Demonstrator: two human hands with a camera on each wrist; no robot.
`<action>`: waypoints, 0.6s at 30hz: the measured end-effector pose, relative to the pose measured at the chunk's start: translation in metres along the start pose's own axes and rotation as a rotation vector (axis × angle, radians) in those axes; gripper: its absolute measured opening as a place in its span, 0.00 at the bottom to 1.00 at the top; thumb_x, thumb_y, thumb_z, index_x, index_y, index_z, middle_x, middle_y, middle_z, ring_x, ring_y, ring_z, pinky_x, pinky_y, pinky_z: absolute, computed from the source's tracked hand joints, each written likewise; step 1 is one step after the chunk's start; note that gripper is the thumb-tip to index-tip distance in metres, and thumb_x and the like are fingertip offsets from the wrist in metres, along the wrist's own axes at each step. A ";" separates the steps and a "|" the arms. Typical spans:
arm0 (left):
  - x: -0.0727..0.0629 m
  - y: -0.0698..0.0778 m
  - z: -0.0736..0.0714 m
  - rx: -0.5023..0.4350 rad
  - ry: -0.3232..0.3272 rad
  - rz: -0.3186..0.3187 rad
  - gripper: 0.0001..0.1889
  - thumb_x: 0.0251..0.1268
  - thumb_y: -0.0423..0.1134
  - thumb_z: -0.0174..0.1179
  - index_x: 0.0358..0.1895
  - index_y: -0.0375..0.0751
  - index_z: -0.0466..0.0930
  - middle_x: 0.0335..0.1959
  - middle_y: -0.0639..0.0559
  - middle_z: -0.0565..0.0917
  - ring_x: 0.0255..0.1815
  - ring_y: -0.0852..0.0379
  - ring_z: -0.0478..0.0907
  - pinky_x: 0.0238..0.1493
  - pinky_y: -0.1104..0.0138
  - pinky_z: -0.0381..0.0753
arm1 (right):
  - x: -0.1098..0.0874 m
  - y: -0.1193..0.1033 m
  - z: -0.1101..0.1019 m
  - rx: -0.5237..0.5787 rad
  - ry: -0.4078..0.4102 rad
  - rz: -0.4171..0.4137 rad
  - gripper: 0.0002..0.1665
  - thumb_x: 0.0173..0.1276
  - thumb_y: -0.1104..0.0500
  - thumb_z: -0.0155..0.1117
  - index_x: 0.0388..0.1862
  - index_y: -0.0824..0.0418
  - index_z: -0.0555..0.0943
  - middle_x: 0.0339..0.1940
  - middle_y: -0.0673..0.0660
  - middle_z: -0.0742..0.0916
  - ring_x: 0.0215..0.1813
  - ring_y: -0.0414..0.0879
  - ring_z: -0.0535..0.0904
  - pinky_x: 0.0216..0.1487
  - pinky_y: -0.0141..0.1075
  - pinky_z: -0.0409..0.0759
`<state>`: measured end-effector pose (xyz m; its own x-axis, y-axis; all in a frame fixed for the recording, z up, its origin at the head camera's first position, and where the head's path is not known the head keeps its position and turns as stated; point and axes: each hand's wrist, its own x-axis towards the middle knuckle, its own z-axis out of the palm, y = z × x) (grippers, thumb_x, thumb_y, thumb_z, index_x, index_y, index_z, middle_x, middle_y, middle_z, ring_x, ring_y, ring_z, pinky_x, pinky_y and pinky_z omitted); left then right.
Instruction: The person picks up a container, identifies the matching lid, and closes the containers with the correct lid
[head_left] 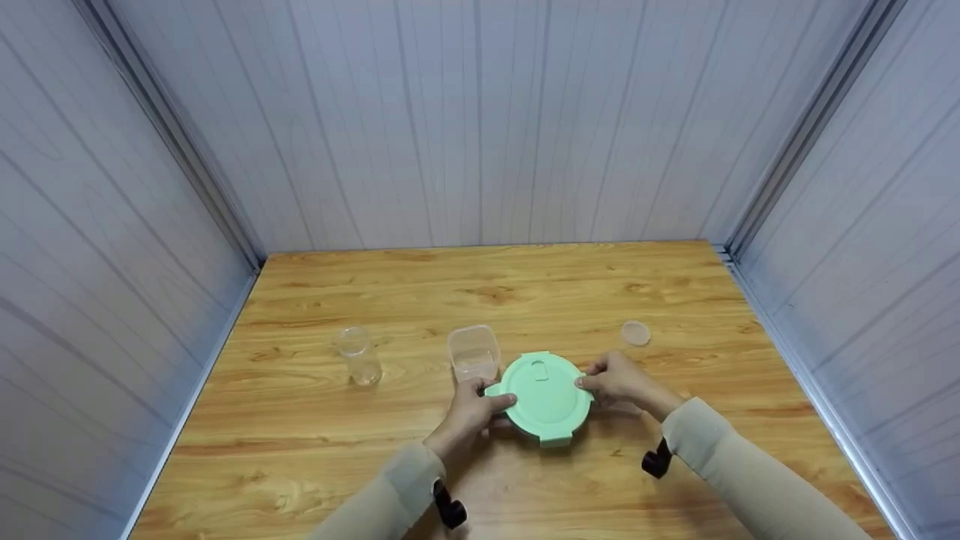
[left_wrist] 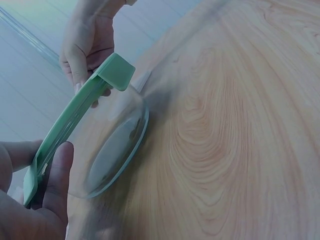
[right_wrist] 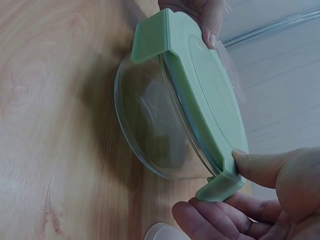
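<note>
A round glass bowl point(right_wrist: 150, 115) sits low at the table, with a light green clip lid point(head_left: 544, 397) on its rim. My left hand point(head_left: 471, 411) pinches the lid's left edge, its thumb over the top at the clip. On the opposite side my right hand point(head_left: 621, 379) holds the lid at its right clip point(right_wrist: 221, 187), with the thumb on top and fingers curled beneath. The front clip point(left_wrist: 116, 71) hangs down between the hands, angled out from the glass wall. Nothing shows inside the bowl.
Behind my left hand stands a clear square plastic box point(head_left: 474, 352). A clear jar point(head_left: 362, 358) is farther left. At the right lies a small round translucent lid point(head_left: 636, 333). A translucent flat piece point(head_left: 626, 409) is partly hidden by my right wrist. Pale panel walls enclose the wooden table point(head_left: 300, 450).
</note>
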<state>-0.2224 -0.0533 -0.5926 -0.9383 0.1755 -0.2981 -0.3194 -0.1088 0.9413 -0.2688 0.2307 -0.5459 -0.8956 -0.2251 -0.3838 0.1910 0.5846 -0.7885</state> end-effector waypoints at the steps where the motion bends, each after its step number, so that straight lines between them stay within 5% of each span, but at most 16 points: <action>1: 0.000 0.000 0.000 0.003 0.005 -0.002 0.11 0.71 0.29 0.70 0.50 0.28 0.80 0.39 0.41 0.91 0.35 0.54 0.93 0.40 0.63 0.94 | 0.000 0.000 0.000 -0.001 0.001 0.001 0.09 0.77 0.61 0.72 0.35 0.64 0.85 0.29 0.54 0.87 0.28 0.43 0.84 0.32 0.38 0.89; 18: 0.002 0.000 0.002 0.034 0.031 -0.006 0.11 0.69 0.29 0.71 0.47 0.31 0.77 0.38 0.43 0.89 0.33 0.56 0.91 0.39 0.62 0.94 | 0.005 0.003 -0.003 0.001 -0.047 -0.009 0.10 0.77 0.61 0.71 0.36 0.65 0.88 0.30 0.55 0.90 0.31 0.43 0.87 0.35 0.39 0.91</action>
<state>-0.2236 -0.0515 -0.5931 -0.9402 0.1459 -0.3078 -0.3207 -0.0743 0.9443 -0.2742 0.2335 -0.5489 -0.8774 -0.2665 -0.3989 0.1836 0.5817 -0.7924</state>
